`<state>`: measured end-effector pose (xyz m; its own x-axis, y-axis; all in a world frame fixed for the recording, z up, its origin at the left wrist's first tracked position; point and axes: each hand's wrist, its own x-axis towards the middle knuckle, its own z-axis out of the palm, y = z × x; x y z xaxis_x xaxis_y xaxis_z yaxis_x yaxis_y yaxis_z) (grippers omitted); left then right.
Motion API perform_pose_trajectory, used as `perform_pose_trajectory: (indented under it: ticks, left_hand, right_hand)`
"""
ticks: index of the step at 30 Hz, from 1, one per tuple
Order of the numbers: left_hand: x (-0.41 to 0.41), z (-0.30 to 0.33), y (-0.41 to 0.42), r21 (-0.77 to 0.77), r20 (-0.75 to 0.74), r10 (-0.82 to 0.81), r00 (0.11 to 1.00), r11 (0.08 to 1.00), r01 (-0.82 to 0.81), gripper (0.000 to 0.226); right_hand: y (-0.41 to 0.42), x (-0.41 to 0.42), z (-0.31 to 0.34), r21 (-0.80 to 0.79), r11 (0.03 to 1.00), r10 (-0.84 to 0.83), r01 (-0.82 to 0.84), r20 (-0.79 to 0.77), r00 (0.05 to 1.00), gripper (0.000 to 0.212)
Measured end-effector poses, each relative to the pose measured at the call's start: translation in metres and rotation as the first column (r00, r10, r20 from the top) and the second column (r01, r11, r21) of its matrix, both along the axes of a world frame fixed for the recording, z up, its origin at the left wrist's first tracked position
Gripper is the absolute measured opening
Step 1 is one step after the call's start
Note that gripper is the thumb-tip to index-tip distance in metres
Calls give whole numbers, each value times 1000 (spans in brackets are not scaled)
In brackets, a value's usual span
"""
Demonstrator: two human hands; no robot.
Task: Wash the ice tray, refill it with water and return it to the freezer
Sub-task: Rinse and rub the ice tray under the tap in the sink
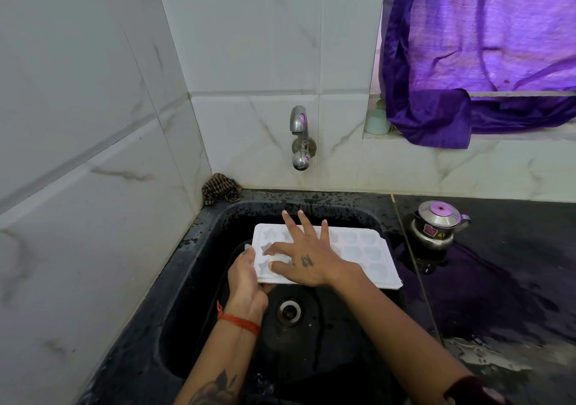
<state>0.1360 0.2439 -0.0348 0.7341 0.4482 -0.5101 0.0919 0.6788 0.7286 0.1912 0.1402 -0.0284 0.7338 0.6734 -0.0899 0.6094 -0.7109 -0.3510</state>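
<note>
You are holding the white plastic ice tray with star- and heart-shaped cells [358, 250] level over the black stone sink [199, 242], its long axis running from the sink's left wall toward the right rim and the wall tap [298, 136] above its far edge. Your left hand [246, 280] is clamped on the tray's near left corner, while your right hand [307, 256] lies spread, fingers apart, on the left-hand cells, thumb and forefinger pressed into them. The tray looks matte, pale and empty (no running water visible), so the rubbing seems unfinished, and the right-hand cells lie beyond your right hand.
</note>
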Motion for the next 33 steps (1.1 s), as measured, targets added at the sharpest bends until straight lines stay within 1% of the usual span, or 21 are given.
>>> perform_pose_trajectory:
  ticks: [3,7,11,14,18,20,24,27,29,33]
  left_hand:
    - [-1,1,-1,0,6,-8,1000,1000,8,26]
    - [-2,1,-2,-10,13,-32,999,999,32,24]
    - [0,2,-2,-25,19,-31,999,999,31,24]
    - [2,3,0,-18,22,-27,999,999,28,26]
    - [3,2,1,-7,8,-25,1000,1000,25,26]
    - [3,1,1,5,-1,-24,1000,1000,24,26]
    - [3,3,-1,3,-7,-33,999,999,33,26]
    - [4,3,3,22,-33,-12,999,1000,13,23]
    - [5,3,6,35,-52,6,999,999,-4,22]
    - [6,2,11,60,-71,42,997,997,-38,22]
  right_hand:
    - [0,0,1,-7,1000,2,-1,33,999,33]
    - [-1,0,2,-56,998,-10,18,139,990,31]
    - [0,-4,0,-54,997,-36,46,173,984,35]
    - [1,-4,0,-36,998,-39,45,153,987,36]
    - [0,-1,2,1,999,-36,36,60,998,35]
    - [0,-1,1,16,999,-34,33,40,999,34]
    - [-3,-2,-1,67,998,-25,22,34,999,33]
    - [-13,-3,-1,110,994,-30,24,56,998,38]
    - [-23,-1,-2,147,988,-57,45,80,995,40]
    - [-46,2,-9,228,967,-138,111,108,985,36]
